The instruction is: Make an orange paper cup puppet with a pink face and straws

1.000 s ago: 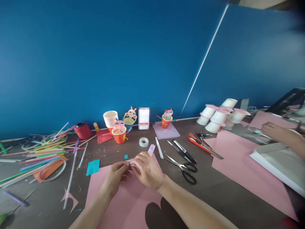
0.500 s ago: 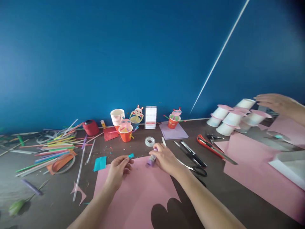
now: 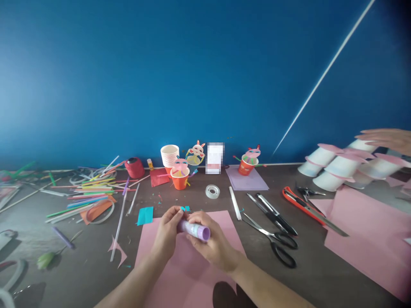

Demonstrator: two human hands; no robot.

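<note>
A purple glue stick (image 3: 192, 229) lies between my two hands, tilted so one round end faces right and toward me. My right hand (image 3: 213, 244) is closed around its body. My left hand (image 3: 168, 233) is closed at the other end, which its fingers partly hide. At the left fingertips a small scrap of blue paper (image 3: 183, 208) shows, and another blue bit (image 3: 187, 208) sits close by. Beneath both hands is a large sheet of pink paper (image 3: 189, 278) on the dark table.
Scissors (image 3: 272, 235), pens (image 3: 276, 214) and a red cutter (image 3: 308, 207) lie to the right. Behind are clear tape (image 3: 212, 191) and decorated cups (image 3: 180, 177). Colourful straws (image 3: 86, 192) fill the left. Another person's hand (image 3: 385, 136) is over white cups (image 3: 334, 182) at far right.
My right hand has lifted the glue stick from the pink sheet and brought it left to my left hand. The view has turned slightly left.
</note>
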